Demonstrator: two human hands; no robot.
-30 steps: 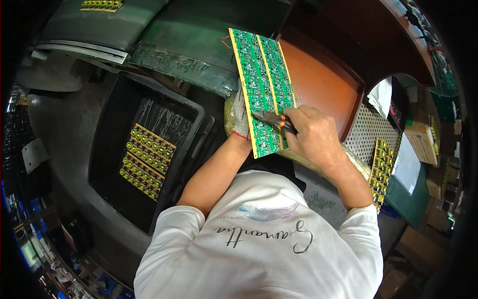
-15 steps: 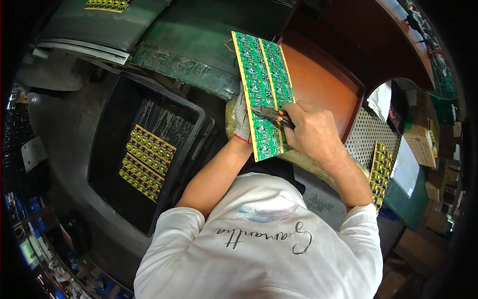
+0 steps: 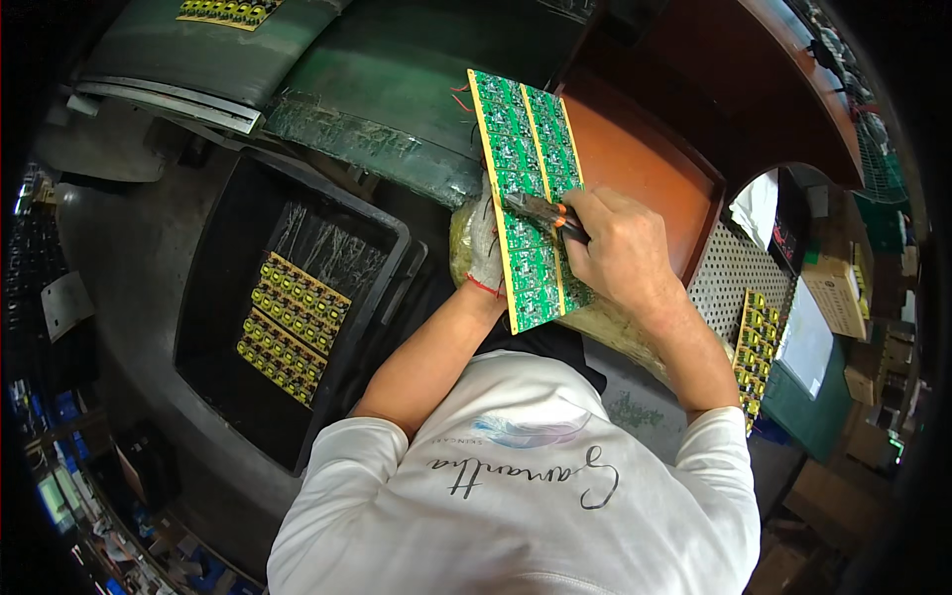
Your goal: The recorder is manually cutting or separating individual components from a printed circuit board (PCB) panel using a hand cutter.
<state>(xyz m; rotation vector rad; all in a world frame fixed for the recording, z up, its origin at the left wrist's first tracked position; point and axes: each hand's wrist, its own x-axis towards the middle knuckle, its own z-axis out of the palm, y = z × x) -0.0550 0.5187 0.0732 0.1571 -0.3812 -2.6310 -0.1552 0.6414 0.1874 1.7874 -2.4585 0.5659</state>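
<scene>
A long green circuit board panel [image 3: 513, 149] with yellow edge strips is held up in front of me, its solder side facing up. My left hand [image 3: 483, 243], in a pale grey glove with a red cuff edge, grips the panel from beneath its left edge; most of those fingers are hidden behind it. In my bare right hand [image 3: 623, 243] are side cutters [image 3: 540, 209] with black and orange handles. Their jaws rest on or just over the panel's surface near its left strip. Thin red wires stick out past the panel's upper left edge.
On the left a black bin [image 3: 397, 243] holds board panels [image 3: 295, 327] with yellow components. A green conveyor belt [image 3: 397, 89] runs across the back, beside an orange-brown tray [image 3: 635, 134]. Another component panel [image 3: 759, 347] stands at right, by a perforated metal sheet [image 3: 729, 263] and cardboard boxes [image 3: 835, 288].
The side cutters' jaws have moved slightly up the panel along its left strip, my right hand with them. The panel sits slightly lower and to the right in view.
</scene>
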